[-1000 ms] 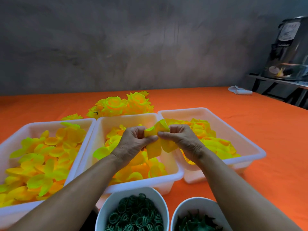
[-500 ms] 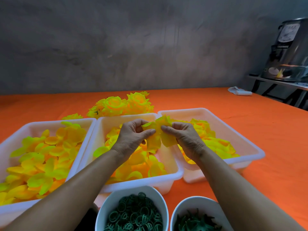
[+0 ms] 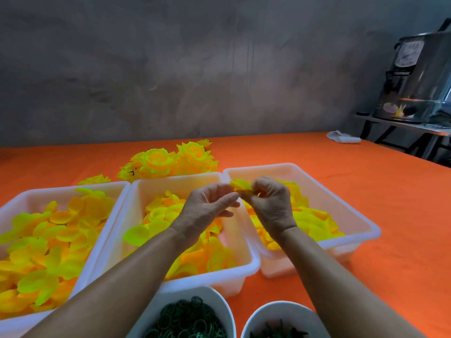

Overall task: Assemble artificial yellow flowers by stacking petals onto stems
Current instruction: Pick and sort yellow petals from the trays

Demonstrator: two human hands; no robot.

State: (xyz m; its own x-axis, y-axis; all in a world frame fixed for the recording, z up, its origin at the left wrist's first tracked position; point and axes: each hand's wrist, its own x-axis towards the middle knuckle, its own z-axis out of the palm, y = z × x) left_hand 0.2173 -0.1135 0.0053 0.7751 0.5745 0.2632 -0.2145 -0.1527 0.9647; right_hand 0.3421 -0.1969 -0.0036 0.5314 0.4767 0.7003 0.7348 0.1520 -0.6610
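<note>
1. While both forearms reach up from the bottom of the frame, two white bowls sit at the lower edge: one of green rings and, to its right, one of dark green pieces, probably stems or calyxes, though they are too dark to tell.
2. Above these, three white trays cross the middle of the frame on the orange desk: the left tray, the middle tray and the right tray, all holding loose yellow petals.
3. Over the gap between the middle and right trays, the right hand has its grip pinched shut on a small yellow petal piece; the left hand has thumb and forefinger nearly closed, touching the piece's edge, but whether it grips I cannot tell.
4. I judge this the petal-layering step; no stem shows in the hands. Next calls for lining the petal's centre up before seating it.
5. Farthest, finished yellow flowers lie behind the trays.
</note>
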